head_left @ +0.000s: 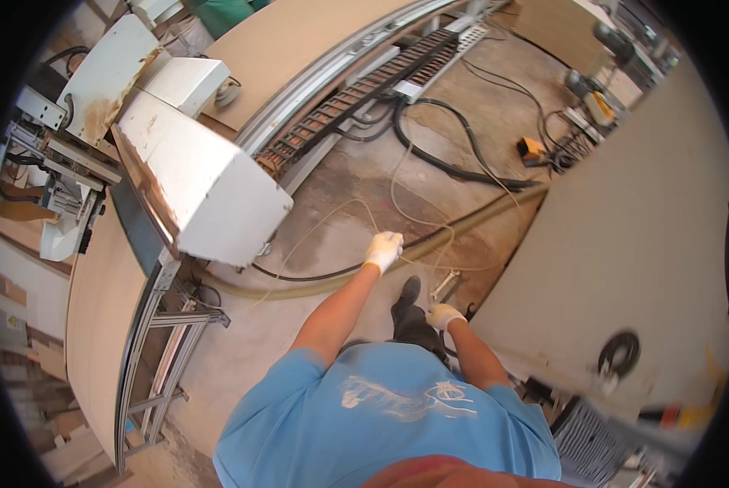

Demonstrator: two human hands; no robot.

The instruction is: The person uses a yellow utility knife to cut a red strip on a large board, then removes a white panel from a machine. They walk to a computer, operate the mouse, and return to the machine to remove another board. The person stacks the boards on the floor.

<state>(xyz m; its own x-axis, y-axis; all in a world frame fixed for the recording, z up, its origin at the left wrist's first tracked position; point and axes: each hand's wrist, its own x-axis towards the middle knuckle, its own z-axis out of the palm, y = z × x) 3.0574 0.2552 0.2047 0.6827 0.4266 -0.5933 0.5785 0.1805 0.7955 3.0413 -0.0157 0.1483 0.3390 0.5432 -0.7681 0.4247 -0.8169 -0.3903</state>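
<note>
My left hand (385, 250), in a white work glove, is closed around a thin pale hose (332, 213). The hose loops over the concrete floor on both sides of that fist. My right hand (444, 316), also gloved, is lower and to the right, near my dark shoe (410, 293), with its fingers curled closed. Whatever it may hold is too small to make out. Just beyond it lies a pale metal piece (444, 285) shaped like a wrench.
A thick tan hose (324, 286) and a black cable (299, 279) cross the floor. A white machine housing (238, 213) and a metal-framed table (104, 317) stand left. Behind are a cable chain (315, 134) and rail. A large grey panel (624, 220) flanks the right; an orange box (532, 150) lies beyond.
</note>
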